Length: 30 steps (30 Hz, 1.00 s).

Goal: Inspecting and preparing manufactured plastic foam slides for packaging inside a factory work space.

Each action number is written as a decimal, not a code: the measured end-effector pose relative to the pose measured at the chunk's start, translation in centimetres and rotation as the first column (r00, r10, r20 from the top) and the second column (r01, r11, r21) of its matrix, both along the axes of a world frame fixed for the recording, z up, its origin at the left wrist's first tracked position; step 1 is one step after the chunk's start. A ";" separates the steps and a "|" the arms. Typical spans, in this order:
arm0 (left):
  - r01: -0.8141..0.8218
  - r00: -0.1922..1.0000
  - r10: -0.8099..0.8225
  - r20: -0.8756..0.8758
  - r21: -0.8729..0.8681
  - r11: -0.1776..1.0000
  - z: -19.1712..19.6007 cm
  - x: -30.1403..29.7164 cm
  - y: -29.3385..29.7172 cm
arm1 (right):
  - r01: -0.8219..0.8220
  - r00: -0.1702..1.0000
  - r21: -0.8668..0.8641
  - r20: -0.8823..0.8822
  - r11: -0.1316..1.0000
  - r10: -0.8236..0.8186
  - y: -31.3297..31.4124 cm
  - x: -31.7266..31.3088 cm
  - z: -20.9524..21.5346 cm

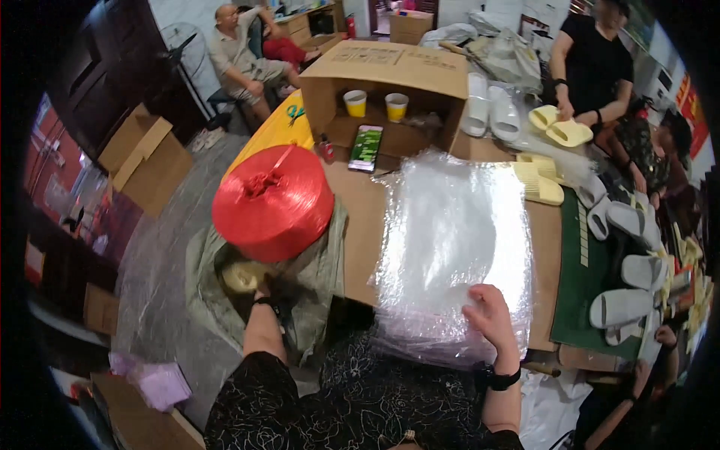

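Note:
My left hand (pixel 262 288) reaches down into a green woven sack (pixel 202 262) at the left edge of the table. Pale yellow slippers (pixel 244 276), or something much like them, show inside the sack at its fingertips. Shadow and the sack hide the fingers, so their grip does not show. On a stack of clear, shiny plastic bags (pixel 457 225) hovers or rests my right hand (pixel 491 316), fingers loosely bent and apart, holding nothing. A large roll of red plastic twine (pixel 274 202) stands just beyond the sack.
An open cardboard box (pixel 390 64) holds two paper cups; a phone (pixel 366 148) leans near its front. Yellow slippers (pixel 546 180) and white slippers (pixel 621 307) lie at the right. Across the table, a person (pixel 596 67) handles yellow slippers. Another cardboard box (pixel 142 161) stands on the floor.

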<state>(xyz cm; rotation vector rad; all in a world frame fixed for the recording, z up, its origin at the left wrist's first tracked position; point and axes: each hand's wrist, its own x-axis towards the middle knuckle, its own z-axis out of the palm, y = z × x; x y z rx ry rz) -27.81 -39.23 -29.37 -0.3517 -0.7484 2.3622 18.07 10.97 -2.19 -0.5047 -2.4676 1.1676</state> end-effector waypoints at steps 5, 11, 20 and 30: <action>-0.465 0.714 0.036 0.699 0.436 0.771 -6.0 9.0 0.9 | 0.003 1.000 -0.093 0.010 0.996 -0.002 0.0 -0.1 0.5; -0.872 0.290 -0.443 0.849 0.043 -0.488 8.6 12.0 -3.5 | -0.077 0.997 0.032 0.007 0.997 0.077 -1.5 -1.3 1.6; -0.886 -0.083 -0.926 -0.368 -0.399 0.238 34.6 21.3 21.1 | 0.000 1.000 0.219 0.004 0.976 -0.001 -0.8 -0.4 0.7; -0.847 -0.479 -0.878 0.008 0.260 0.464 28.7 26.6 36.5 | 0.423 0.887 0.224 -0.301 0.878 -0.350 4.9 7.3 3.4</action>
